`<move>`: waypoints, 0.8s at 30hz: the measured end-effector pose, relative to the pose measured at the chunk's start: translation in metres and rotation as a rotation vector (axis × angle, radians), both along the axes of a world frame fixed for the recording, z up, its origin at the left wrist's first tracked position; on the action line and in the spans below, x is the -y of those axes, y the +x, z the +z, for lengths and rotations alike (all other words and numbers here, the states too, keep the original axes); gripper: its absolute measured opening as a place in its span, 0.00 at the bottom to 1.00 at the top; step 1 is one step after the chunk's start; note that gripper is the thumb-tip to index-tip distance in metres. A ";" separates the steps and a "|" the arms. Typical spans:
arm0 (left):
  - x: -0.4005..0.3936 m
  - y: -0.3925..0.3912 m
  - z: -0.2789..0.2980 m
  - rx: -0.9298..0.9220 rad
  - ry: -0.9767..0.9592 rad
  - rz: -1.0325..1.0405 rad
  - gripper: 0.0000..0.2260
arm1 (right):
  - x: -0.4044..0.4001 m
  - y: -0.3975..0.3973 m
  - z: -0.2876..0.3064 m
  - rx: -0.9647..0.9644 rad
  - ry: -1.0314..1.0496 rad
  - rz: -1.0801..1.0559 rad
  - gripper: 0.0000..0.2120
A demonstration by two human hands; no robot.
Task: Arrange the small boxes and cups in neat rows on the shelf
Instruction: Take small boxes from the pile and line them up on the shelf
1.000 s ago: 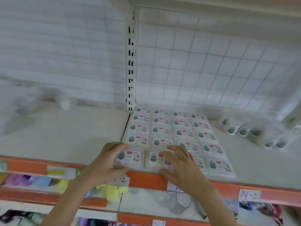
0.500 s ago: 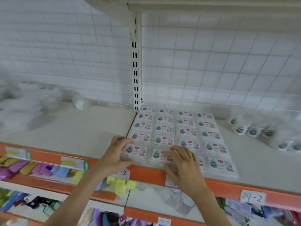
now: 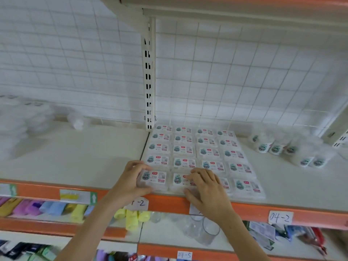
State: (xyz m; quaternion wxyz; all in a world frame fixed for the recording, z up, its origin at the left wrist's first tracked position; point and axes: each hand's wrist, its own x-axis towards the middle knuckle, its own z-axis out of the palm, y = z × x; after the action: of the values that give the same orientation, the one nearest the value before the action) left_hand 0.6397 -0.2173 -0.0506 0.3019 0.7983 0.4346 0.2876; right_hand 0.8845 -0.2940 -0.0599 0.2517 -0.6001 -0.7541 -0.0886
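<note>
Several small clear boxes (image 3: 183,150) with teal and red labels lie in a neat grid on the white shelf (image 3: 75,159), just right of the upright post. My left hand (image 3: 130,180) grips the front-left box (image 3: 154,178), fingers over its far edge and thumb at its near edge. My right hand (image 3: 207,189) rests on the second front-row box (image 3: 178,182), with fingers spread across it and the box beside it. Several small white cups (image 3: 275,147) with teal labels lie in a loose group at the right of the shelf.
The shelf's orange front edge (image 3: 169,202) carries paper tags, one reading 04-2 (image 3: 280,217). Blurred white packs (image 3: 17,125) sit far left. Wire mesh (image 3: 226,76) backs the shelf. Below are clear glasses (image 3: 203,230), yellow items (image 3: 131,217) and coloured packets (image 3: 37,206).
Both hands stay on the front row of boxes, shifting only slightly. The camera has tilted down a little, showing more of the lower shelves.
</note>
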 end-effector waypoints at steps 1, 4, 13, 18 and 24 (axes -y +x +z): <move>-0.001 0.000 -0.001 -0.002 0.006 -0.002 0.21 | 0.000 0.000 0.000 -0.003 -0.015 -0.005 0.14; -0.002 0.000 -0.001 -0.015 0.004 -0.007 0.22 | 0.001 -0.001 0.001 -0.015 -0.046 -0.011 0.16; 0.019 0.008 0.015 -0.071 -0.024 0.053 0.30 | 0.010 -0.007 0.012 0.051 -0.018 -0.002 0.16; 0.045 -0.003 0.021 -0.157 0.149 0.205 0.35 | 0.012 -0.003 0.024 0.139 -0.118 -0.003 0.20; 0.133 -0.038 0.029 -0.390 0.382 0.516 0.23 | 0.037 -0.006 0.053 0.098 -0.081 0.223 0.22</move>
State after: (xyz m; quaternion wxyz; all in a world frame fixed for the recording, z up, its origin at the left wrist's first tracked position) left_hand 0.6012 -0.3504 -0.0219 -0.0234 0.7442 0.6092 0.2729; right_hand 0.8781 -0.3312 -0.0065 0.1983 -0.5172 -0.8305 -0.0590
